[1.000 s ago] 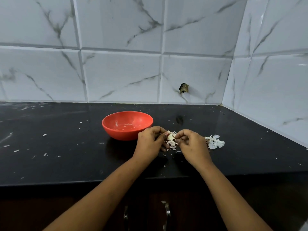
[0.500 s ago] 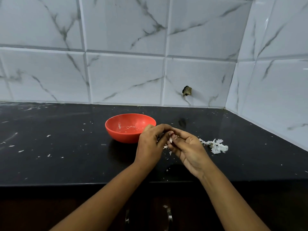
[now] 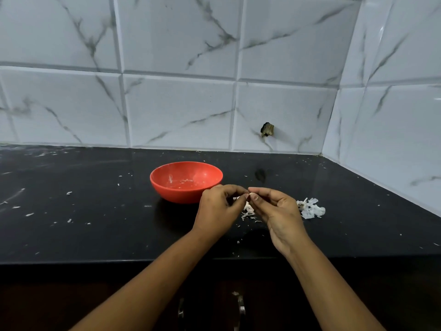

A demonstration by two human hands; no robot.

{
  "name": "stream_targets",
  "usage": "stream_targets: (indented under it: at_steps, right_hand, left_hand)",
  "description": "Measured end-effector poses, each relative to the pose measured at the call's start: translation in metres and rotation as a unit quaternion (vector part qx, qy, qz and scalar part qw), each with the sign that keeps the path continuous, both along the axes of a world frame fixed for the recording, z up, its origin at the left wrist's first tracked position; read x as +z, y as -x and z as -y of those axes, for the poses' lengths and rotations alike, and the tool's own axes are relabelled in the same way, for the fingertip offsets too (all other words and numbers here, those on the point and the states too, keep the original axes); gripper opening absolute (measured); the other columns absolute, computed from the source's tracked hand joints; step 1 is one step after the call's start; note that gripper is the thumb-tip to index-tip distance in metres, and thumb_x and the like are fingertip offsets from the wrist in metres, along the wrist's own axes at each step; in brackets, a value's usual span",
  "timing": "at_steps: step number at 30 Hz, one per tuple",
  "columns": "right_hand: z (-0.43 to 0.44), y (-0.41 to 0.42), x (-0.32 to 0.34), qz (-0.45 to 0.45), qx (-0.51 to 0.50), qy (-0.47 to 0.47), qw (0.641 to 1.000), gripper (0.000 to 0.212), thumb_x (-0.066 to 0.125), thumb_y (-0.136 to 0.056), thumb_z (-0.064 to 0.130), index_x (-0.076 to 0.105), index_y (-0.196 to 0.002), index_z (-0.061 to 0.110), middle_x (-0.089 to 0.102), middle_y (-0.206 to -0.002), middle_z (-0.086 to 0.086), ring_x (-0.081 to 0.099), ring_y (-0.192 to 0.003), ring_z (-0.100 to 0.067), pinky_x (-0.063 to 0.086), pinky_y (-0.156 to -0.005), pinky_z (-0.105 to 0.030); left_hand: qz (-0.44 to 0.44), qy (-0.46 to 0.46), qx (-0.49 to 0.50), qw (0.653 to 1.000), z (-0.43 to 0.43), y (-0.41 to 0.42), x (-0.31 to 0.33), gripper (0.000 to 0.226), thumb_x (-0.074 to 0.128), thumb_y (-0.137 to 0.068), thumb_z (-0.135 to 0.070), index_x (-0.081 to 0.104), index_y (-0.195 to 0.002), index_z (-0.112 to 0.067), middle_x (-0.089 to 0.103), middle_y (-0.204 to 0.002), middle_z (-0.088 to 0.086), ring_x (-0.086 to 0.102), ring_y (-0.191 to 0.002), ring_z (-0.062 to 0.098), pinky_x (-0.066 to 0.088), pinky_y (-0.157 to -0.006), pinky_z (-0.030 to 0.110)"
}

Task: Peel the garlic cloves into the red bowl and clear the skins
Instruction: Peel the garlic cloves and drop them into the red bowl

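The red bowl (image 3: 186, 181) sits on the black counter, holding only white flecks that I can make out. Just right of it, my left hand (image 3: 219, 207) and my right hand (image 3: 276, 211) meet fingertip to fingertip above the counter. Between them they pinch a small white garlic clove (image 3: 251, 194), mostly hidden by the fingers. Under the hands lies a small heap of skins (image 3: 248, 210). A larger pile of white skins (image 3: 310, 209) lies to the right of my right hand.
Small skin flakes are scattered over the black counter (image 3: 95, 211), mostly on the left. Marble-tiled walls close the back and the right side. A dark hole (image 3: 267, 129) shows in the back wall. Cabinet handles (image 3: 241, 306) sit below the counter's front edge.
Both hands have lifted slightly from the counter and turned, the right palm now facing up more. The clove stays pinched between the fingertips. The camera view shifted a little.
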State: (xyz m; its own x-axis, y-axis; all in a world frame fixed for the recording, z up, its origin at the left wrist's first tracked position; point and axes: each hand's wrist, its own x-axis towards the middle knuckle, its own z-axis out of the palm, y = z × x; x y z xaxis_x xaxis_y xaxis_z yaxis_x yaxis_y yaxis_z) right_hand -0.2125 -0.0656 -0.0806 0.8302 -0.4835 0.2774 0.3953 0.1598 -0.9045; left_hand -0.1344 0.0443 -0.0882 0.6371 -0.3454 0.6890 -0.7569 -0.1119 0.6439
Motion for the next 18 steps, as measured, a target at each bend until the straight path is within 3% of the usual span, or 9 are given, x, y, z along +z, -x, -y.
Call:
stream_targets:
  at_steps: [4,8,11,18]
  right_hand:
    - [0.0012,-0.0017,-0.0025,-0.009,-0.008,0.023,1.000,0.019,0.063,-0.084,-0.007,0.073,-0.085,0.009,0.074,-0.079,-0.007,0.070,-0.078,-0.012,0.054,-0.070,-0.016]
    - [0.0022,-0.0025,-0.0032,-0.017,-0.008,0.043,0.999,0.019,0.064,-0.084,-0.007,0.074,-0.083,0.009,0.074,-0.081,-0.010,0.069,-0.076,-0.013,0.054,-0.069,-0.018]
    - [0.0019,-0.0036,-0.0042,-0.019,-0.016,0.040,0.999,0.015,0.063,-0.085,-0.006,0.071,-0.086,0.007,0.073,-0.076,-0.007,0.066,-0.069,-0.011,0.054,-0.066,-0.017]
    - [0.0016,-0.0037,-0.0041,-0.014,-0.010,0.045,0.999,0.019,0.059,-0.090,-0.002,0.072,-0.093,0.012,0.073,-0.078,0.000,0.062,-0.069,-0.007,0.053,-0.069,-0.016]
  left_hand:
    - [-0.039,-0.006,-0.012,0.999,-0.0005,0.0005,-0.0001,0.007,0.071,-0.080,-0.011,0.076,-0.083,-0.014,0.073,-0.077,-0.006,0.066,-0.070,0.008,0.054,-0.070,0.031]
    - [-0.080,-0.001,-0.025,0.997,-0.0016,-0.0015,-0.0004,0.015,0.066,-0.073,-0.026,0.076,-0.079,-0.016,0.073,-0.074,-0.002,0.070,-0.070,0.014,0.057,-0.071,0.040]
    - [-0.090,-0.001,-0.037,0.995,-0.0024,-0.0021,0.0005,0.005,0.071,-0.078,-0.016,0.076,-0.079,-0.015,0.074,-0.075,-0.001,0.071,-0.072,0.017,0.057,-0.073,0.043]
    - [-0.096,-0.007,-0.028,0.995,-0.0029,0.0004,0.0038,0.021,0.069,-0.081,-0.007,0.071,-0.072,-0.025,0.073,-0.072,-0.001,0.069,-0.069,0.018,0.056,-0.070,0.038]
